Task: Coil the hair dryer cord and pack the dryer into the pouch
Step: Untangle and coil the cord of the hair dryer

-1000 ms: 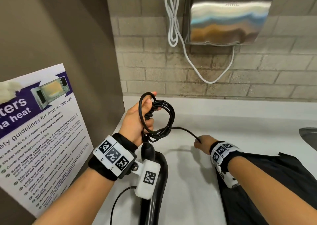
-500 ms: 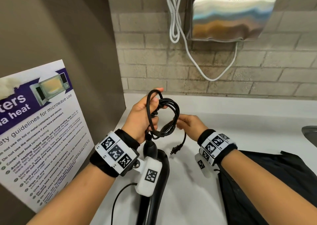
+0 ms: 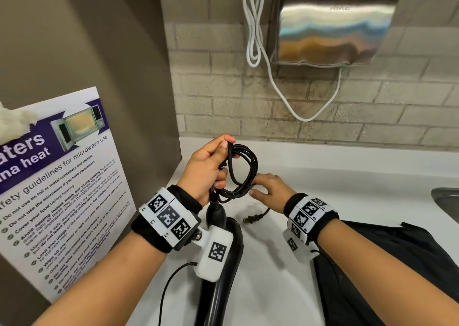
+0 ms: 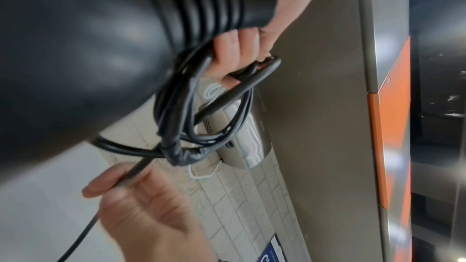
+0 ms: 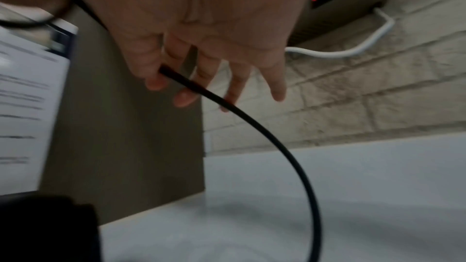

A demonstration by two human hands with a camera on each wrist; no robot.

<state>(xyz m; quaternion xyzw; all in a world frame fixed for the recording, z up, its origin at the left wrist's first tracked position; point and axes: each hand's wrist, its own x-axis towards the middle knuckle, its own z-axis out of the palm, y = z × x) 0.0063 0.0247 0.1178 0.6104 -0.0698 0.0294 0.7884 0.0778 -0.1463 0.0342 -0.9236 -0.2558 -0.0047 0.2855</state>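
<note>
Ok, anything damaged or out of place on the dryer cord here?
Yes. In the left wrist view, the black cord has a stretch wrapped in dark tape at the bottom of the coil held by the left hand; it looks like a repair. The plug hangs loose below the right hand.

A shared pantry or washroom corner: a steel hand dryer [image 3: 332,25] on a brick wall [image 3: 223,97], a microwave safety poster [image 3: 62,176], and a white surface [image 3: 323,176] beside a sink [image 3: 447,201].

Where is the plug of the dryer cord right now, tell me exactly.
In the head view the plug dangles just over the white counter, below the right hand and right of the dryer handle.
</note>
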